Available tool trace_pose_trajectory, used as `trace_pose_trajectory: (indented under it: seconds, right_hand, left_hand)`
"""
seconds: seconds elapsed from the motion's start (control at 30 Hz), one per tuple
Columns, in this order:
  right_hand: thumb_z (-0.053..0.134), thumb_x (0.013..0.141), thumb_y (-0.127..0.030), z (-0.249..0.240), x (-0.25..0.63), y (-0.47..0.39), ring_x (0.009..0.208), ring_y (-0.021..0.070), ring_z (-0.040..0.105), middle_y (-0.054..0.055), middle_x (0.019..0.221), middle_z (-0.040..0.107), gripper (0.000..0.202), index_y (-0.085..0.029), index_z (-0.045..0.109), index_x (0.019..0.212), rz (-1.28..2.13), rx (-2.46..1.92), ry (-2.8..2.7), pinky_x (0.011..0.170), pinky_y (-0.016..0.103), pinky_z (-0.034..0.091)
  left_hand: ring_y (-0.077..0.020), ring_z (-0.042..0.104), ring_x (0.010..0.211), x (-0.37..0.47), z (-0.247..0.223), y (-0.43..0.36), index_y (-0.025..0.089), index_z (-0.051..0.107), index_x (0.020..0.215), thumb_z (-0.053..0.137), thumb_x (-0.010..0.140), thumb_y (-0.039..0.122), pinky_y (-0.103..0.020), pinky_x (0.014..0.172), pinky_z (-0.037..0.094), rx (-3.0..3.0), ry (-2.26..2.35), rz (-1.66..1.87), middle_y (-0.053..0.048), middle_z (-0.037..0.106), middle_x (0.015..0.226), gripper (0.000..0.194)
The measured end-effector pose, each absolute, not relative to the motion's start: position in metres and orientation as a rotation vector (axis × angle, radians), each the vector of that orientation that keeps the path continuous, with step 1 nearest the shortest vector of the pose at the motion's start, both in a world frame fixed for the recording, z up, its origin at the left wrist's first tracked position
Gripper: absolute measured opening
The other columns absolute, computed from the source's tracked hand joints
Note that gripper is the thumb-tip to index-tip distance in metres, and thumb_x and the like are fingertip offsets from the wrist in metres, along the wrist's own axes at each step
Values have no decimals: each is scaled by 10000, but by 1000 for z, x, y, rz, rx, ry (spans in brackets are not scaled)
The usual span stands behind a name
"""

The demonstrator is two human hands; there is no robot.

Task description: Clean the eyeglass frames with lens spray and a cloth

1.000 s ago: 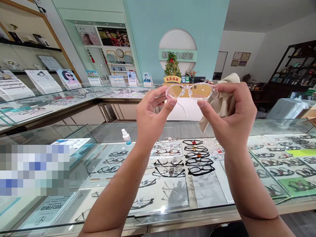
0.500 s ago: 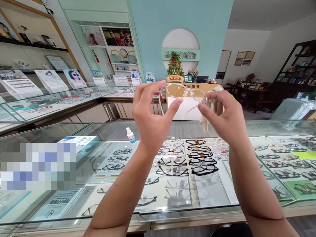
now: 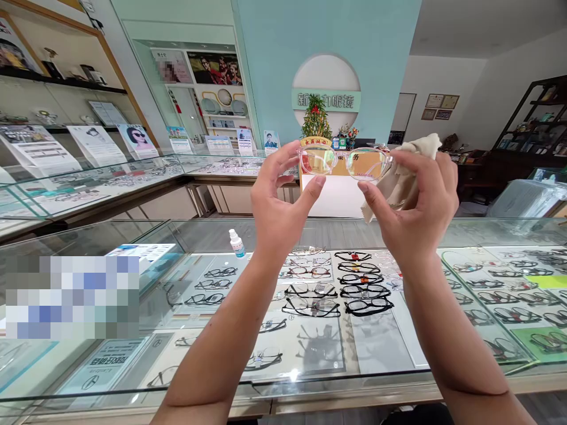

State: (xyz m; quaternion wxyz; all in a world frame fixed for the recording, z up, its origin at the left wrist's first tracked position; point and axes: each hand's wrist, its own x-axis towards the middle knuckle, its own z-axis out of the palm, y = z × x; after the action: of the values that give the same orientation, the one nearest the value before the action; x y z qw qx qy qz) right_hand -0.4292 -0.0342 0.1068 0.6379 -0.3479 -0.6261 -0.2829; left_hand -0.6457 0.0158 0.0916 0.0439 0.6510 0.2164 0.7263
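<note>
A pair of clear-framed eyeglasses (image 3: pixel 341 156) is held up in front of me above the counter, its lenses facing me. My left hand (image 3: pixel 283 195) grips the left end of the frame between thumb and fingers. At the opposite end, my right hand (image 3: pixel 414 200) pinches the frame near the hinge. A beige cleaning cloth (image 3: pixel 419 150) is tucked in the right hand too, partly hidden by the fingers and hanging below the frame. The temples are mostly hidden behind the lenses and hands.
Under my arms lies a glass display counter (image 3: pixel 310 378) with rows of eyeglasses (image 3: pixel 365 292) inside. A small white spray bottle (image 3: pixel 236 243) stands on the glass at left. Another display case (image 3: pixel 101 189) runs along the left wall. A wrapped silver case (image 3: pixel 522 192) is at far right.
The eyeglasses have turned from an angled pose to face me squarely. My right hand has moved slightly right and rotated, raising the cloth. My left hand has shifted a little right.
</note>
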Motion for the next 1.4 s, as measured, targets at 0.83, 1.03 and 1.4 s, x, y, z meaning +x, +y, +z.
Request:
trace_pose_trajectory:
  seconds: [0.83, 1.03, 1.4]
  right_hand:
    - [662, 1070, -536, 104, -437, -34, 1168, 350, 687, 123, 1276, 736, 375, -317, 690, 1373, -460, -765, -1462, 1038, 607, 578]
    - [558, 1142, -530, 106, -430, -29, 1148, 283, 733, 99, 1200, 791, 340, -300, 790, 1236, -129, -741, -1454, 1020, 506, 590]
    - [572, 1138, -601, 106, -427, -27, 967, 221, 747, 56, 1039, 796, 412, -274, 822, 1115, -23, -718, -1450, 864, 397, 599]
  left_hand:
    - [-350, 644, 1477, -637, 81, 27, 418, 594, 1519, 908, 908, 631, -533, 1186, 570, 1929, 631, 2402, -75, 655, 1562, 719]
    - [-354, 661, 1449, -633, 81, 20, 394, 604, 1524, 886, 937, 599, -528, 1142, 587, 1974, 756, 2522, -90, 692, 1521, 682]
    - [-380, 611, 1497, -634, 80, 20, 421, 633, 1494, 927, 903, 576, -591, 1218, 522, 1979, 677, 2428, -77, 662, 1543, 678]
